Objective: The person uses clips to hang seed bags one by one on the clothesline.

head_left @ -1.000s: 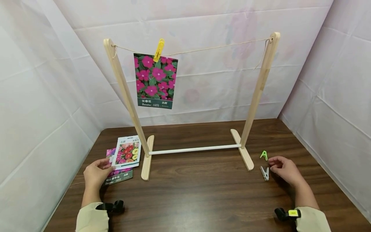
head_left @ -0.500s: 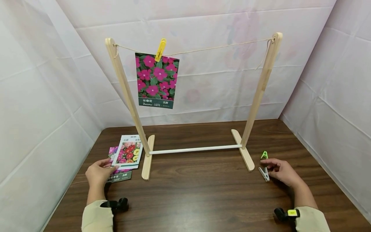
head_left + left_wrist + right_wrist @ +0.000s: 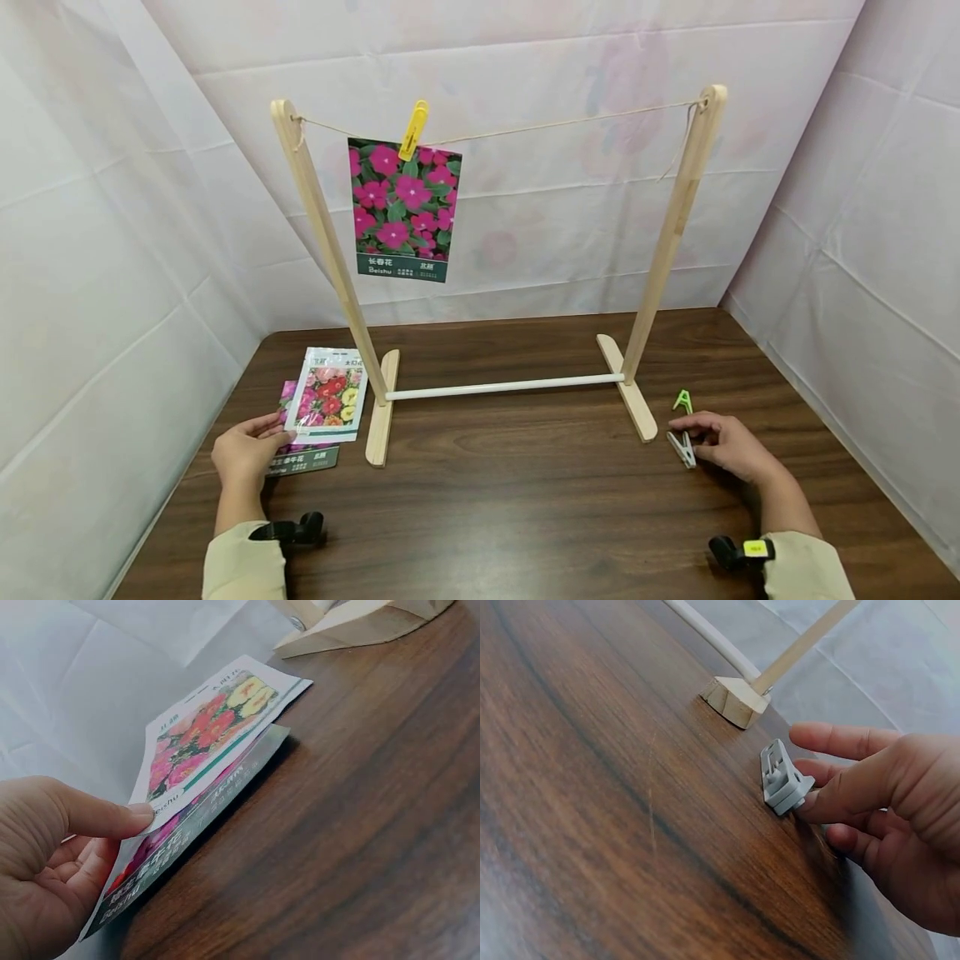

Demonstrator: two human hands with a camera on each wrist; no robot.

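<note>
In the upper middle of the head view, a hanging seed packet [image 3: 403,212] with pink flowers is pinned to the string [image 3: 555,123] by a yellow clothespin [image 3: 412,129]; its green bottom band carries Chinese characters and the word "Beishu". The string runs between the 2 posts of the wooden rack [image 3: 667,242].

At the lower left of the frame, the left hand [image 3: 242,450] pinches the near edge of the white seed packet [image 3: 328,395], thumb on top and fingers curled underneath, lifting that edge off the dark seed packet [image 3: 303,458] lying flat below it. The white packet shows red, pink and yellow flowers; its small header print is too fine to read. In the left wrist view the thumb presses the packet's corner, and the dark packet's lettering is blurred.

At the lower right, the right hand [image 3: 723,446] rests on the table [image 3: 510,492] with its thumb and fingertips touching the grey clothespin [image 3: 683,448], which lies on the wood just left of the fingers. Whether the fingers grip it cannot be told. The green clothespin [image 3: 682,401] lies just above, apart from the hand.
</note>
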